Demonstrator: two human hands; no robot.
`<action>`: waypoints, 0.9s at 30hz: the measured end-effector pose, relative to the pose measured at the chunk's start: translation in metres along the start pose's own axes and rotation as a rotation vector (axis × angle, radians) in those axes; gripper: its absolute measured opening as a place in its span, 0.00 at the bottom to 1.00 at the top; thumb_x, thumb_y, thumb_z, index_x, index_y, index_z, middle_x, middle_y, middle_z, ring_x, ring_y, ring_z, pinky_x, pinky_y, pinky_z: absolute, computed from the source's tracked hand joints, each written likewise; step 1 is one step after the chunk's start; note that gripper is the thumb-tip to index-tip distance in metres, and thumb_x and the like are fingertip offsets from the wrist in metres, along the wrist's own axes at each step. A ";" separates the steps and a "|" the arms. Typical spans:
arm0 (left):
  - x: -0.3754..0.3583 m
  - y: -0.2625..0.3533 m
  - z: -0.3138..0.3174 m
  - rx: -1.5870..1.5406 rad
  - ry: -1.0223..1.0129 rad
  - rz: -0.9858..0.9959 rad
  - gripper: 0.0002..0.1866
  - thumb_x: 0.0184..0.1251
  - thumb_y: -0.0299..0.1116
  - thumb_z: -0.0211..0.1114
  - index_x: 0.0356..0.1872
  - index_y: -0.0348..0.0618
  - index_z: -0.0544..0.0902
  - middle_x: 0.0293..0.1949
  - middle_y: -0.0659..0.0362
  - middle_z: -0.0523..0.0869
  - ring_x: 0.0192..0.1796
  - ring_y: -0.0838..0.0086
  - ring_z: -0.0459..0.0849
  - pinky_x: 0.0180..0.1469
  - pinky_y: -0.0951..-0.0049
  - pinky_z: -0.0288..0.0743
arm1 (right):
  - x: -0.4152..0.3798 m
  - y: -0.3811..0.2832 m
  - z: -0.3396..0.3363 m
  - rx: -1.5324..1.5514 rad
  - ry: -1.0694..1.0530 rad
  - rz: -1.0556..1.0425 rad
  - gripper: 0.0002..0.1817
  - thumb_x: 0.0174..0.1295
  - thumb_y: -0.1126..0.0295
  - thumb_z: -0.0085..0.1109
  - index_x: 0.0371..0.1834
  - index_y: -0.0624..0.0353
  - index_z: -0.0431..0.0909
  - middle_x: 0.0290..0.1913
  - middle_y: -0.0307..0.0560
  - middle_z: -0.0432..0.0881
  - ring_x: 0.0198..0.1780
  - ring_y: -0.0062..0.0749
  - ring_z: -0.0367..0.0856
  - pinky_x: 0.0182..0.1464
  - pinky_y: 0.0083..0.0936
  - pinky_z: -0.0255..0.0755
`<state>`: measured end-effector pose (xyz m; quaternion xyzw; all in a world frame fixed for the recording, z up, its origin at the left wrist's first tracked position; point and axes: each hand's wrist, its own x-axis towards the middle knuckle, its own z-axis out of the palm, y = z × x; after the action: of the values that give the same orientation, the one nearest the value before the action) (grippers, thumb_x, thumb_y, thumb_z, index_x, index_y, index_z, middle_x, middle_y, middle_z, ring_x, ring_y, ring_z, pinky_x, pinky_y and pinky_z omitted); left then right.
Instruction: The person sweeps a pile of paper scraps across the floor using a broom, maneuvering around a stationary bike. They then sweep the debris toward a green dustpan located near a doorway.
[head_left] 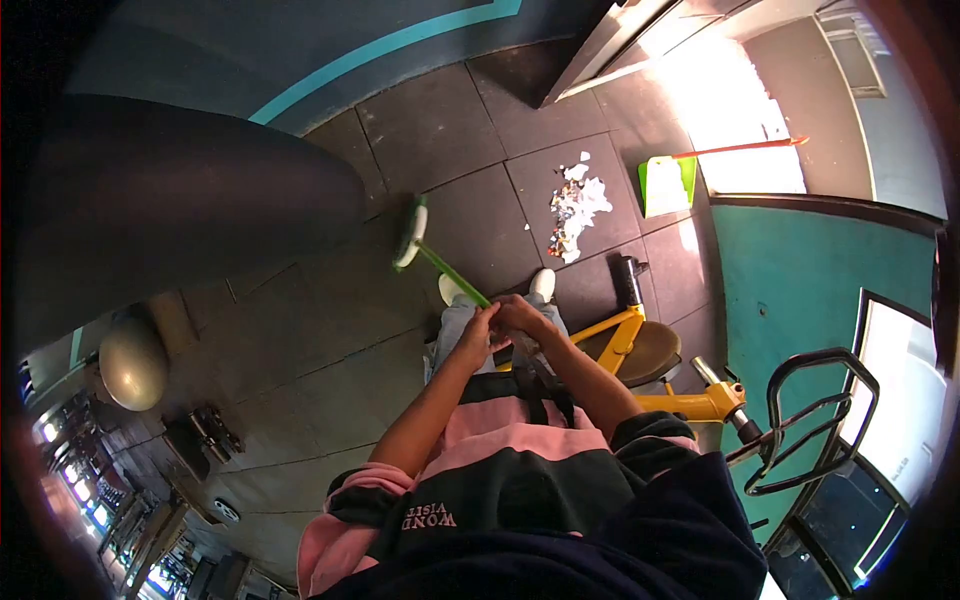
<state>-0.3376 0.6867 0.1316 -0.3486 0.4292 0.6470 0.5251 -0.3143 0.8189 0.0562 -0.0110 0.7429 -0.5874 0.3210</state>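
Head view, read from left to right: a grey exercise ball [132,362] lay at the left edge of the frame, with small dumbbells [212,428] just beside it on the dark rubber floor tiles [330,320]. Near the centre, the green broom [415,240] was stretched out over the floor, its head at upper centre and its handle running down to the hands. The left hand [478,332] was closed around the top of the handle, and the right hand [520,317] was closed on it just beside, the two touching. To the right of the broom head, a pile of paper scraps [575,208] was gathered on the tiles, so the sweeping was judged largely done. Further right, a green dustpan [665,184] with an orange handle stood apart from the pile, with no scraps seen in it; the collecting was judged to be left. A yellow exercise bike [655,370] was seen at lower right.
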 end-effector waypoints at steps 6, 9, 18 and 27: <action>0.007 0.001 0.085 0.076 -0.189 0.002 0.37 0.58 0.44 0.56 0.65 0.52 0.47 0.61 0.61 0.57 0.59 0.64 0.61 0.48 0.56 0.70 | -0.034 0.061 -0.088 -0.478 -0.037 0.148 0.13 0.40 0.62 0.57 0.32 0.48 0.78 0.37 0.35 0.79 0.44 0.30 0.75 0.46 0.27 0.68; 0.008 -0.009 0.128 0.083 -0.306 -0.017 0.37 0.58 0.44 0.55 0.65 0.52 0.46 0.61 0.62 0.57 0.59 0.66 0.62 0.46 0.57 0.71 | -0.063 0.081 -0.132 -0.648 0.029 -0.021 0.11 0.40 0.66 0.58 0.29 0.55 0.77 0.31 0.39 0.80 0.36 0.30 0.77 0.39 0.25 0.71; -0.010 -0.030 0.204 0.150 -0.436 -0.055 0.28 0.57 0.41 0.56 0.58 0.55 0.55 0.38 0.60 0.73 0.42 0.70 0.77 0.41 0.65 0.75 | -0.115 0.038 -0.169 -0.724 0.159 0.101 0.08 0.41 0.70 0.58 0.25 0.61 0.78 0.25 0.46 0.79 0.27 0.29 0.78 0.30 0.22 0.72; -0.026 -0.066 0.214 0.360 -0.525 -0.250 0.32 0.56 0.40 0.54 0.59 0.46 0.51 0.42 0.57 0.73 0.43 0.69 0.77 0.44 0.64 0.74 | -0.191 -0.007 -0.145 0.219 0.560 0.535 0.25 0.40 0.74 0.59 0.47 0.66 0.71 0.28 0.49 0.78 0.29 0.25 0.76 0.29 0.21 0.69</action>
<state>-0.2676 0.8798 0.2257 -0.1216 0.3407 0.5590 0.7461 -0.2366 1.0177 0.1662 0.3775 0.7111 -0.5392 0.2470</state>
